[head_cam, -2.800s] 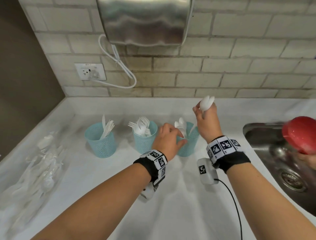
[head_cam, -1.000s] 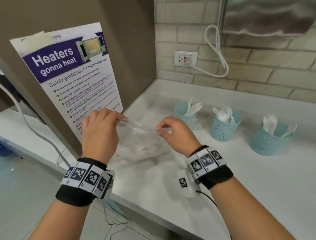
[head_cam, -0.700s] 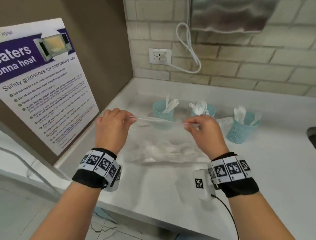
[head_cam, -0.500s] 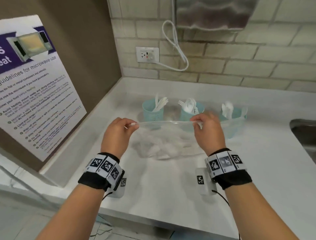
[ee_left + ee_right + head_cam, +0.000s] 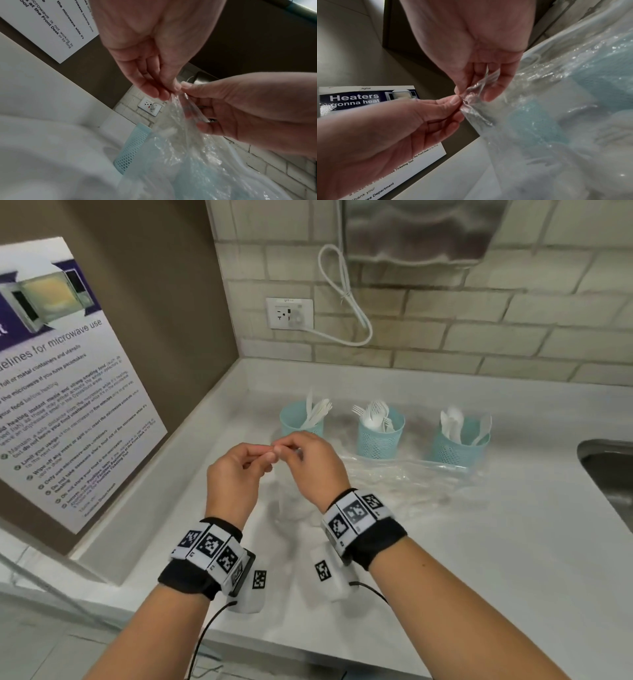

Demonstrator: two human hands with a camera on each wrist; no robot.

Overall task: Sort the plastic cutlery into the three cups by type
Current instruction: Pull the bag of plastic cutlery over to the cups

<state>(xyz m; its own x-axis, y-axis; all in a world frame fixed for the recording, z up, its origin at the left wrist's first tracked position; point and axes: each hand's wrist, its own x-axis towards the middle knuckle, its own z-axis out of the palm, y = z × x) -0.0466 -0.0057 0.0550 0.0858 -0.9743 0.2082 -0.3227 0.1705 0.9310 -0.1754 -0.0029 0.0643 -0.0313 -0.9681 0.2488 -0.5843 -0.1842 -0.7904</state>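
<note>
Three teal mesh cups stand in a row at the back of the white counter: the left cup holds knives, the middle cup forks, the right cup spoons. A clear plastic bag with white cutlery inside lies in front of them. My left hand and right hand meet above the bag's left end, and both pinch its top edge. In the wrist views the left hand and right hand nip the crumpled bag edge at one spot.
A steel sink opens at the far right. A microwave safety poster leans on the brown wall at left. A wall outlet with a white cable and a steel dispenser are on the brick wall behind the cups.
My hands carried the bag from the counter's left end to in front of the cups. They held its top edge stretched apart; now they have come together at one spot.
</note>
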